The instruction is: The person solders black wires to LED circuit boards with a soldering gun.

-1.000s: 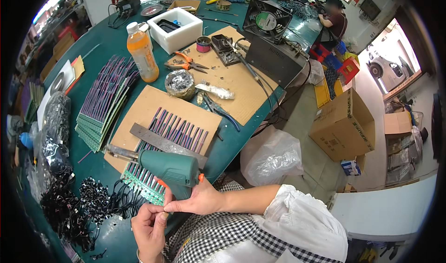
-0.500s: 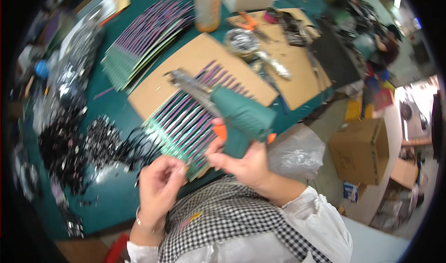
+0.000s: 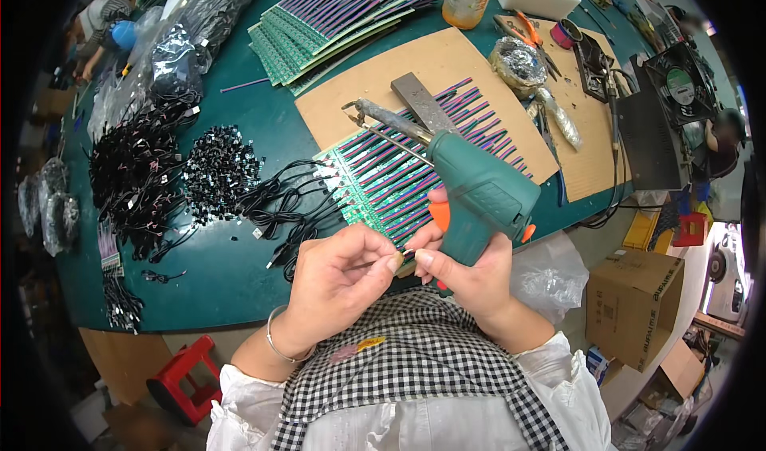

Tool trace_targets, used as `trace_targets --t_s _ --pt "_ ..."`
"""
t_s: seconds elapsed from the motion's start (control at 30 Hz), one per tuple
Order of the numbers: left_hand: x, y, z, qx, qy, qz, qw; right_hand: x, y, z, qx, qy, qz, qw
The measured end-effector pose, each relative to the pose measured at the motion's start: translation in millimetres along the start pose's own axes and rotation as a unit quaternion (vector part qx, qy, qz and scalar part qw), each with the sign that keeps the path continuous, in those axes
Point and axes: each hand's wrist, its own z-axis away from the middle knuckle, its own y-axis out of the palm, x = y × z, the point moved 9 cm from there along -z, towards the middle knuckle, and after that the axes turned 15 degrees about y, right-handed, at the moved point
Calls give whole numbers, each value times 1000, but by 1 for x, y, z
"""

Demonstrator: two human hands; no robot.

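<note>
My right hand (image 3: 483, 279) is wrapped round the handle of a green soldering gun (image 3: 487, 192) with an orange trigger. The gun's long metal tip points to the upper left, over a row of green circuit boards (image 3: 375, 192) with purple and black wires. My left hand (image 3: 339, 279) is closed in a pinch at the near edge of the boards, close to the right fingertips. A small dark thing shows between the two hands, too small to name. Black cables (image 3: 299, 200) run from the boards' left edge. A dark metal bar (image 3: 423, 104) lies across the wires.
Brown cardboard (image 3: 339, 92) lies under the boards. A stack of wired boards (image 3: 319, 32) stands behind. Piles of black cables (image 3: 132, 180) and small connectors (image 3: 219, 168) lie left. Pliers (image 3: 531, 32), a solder-like silvery roll (image 3: 519, 64) and a fan (image 3: 680, 86) are right.
The view has shifted, and the blur has cleared. My left hand has come up against the right fingertips; the soldering gun stays in my right hand.
</note>
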Motion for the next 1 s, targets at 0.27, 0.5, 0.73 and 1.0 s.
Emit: trace_targets --t_s 0.27,0.5,0.73,1.0 --pt "-8 2 -1 -8 49 -78 996 4 2 0 -2 -19 -14 1000" --pt "-15 8 -3 16 76 -145 986 8 -4 2 -32 -36 1 999" --pt "-18 2 -2 -30 82 -129 988 -3 -6 4 -16 -3 2 1000" --pt "-17 -2 -1 3 65 -172 983 4 3 7 18 -82 17 996"
